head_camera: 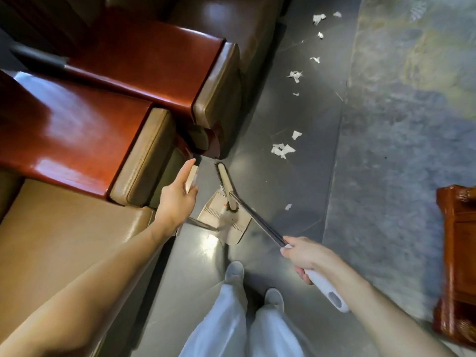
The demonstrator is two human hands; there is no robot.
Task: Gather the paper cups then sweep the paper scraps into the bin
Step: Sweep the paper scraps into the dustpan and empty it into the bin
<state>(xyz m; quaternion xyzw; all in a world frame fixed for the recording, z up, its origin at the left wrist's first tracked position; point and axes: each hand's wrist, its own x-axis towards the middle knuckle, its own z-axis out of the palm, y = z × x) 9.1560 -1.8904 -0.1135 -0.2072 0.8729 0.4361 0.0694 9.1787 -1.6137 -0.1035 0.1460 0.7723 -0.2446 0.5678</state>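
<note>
a: what are the hands doing?
b: the left hand (177, 195) holds the top of a beige plastic dustpan handle (192, 177), with the index finger stretched along it. the right hand (305, 255) is wrapped round the white grip of a long broom (260, 220) with a dark metal shaft.
a: and the broom's end?
b: its beige brush head (226, 184), dark bristles along the left edge, lies partly over the flat beige dustpan (233, 224) on the dark grey tiled floor (283, 112), at 11 o'clock from the right hand.
a: where's the paper?
b: white torn paper scraps (282, 150) lie on the floor at 1 o'clock from the brush head, near it but apart. one small scrap (288, 206) sits at 3 o'clock from the dustpan. more trail away toward 12 and 1 o'clock.
a: anything else?
b: armchairs with glossy red-brown wooden arms (77, 130) and tan leather cushions fill 9 to 11 o'clock. a carved red-brown wooden piece (456, 253) stands at 3 o'clock. the person's pale trousers (226, 331) and light shoes are at 6.
</note>
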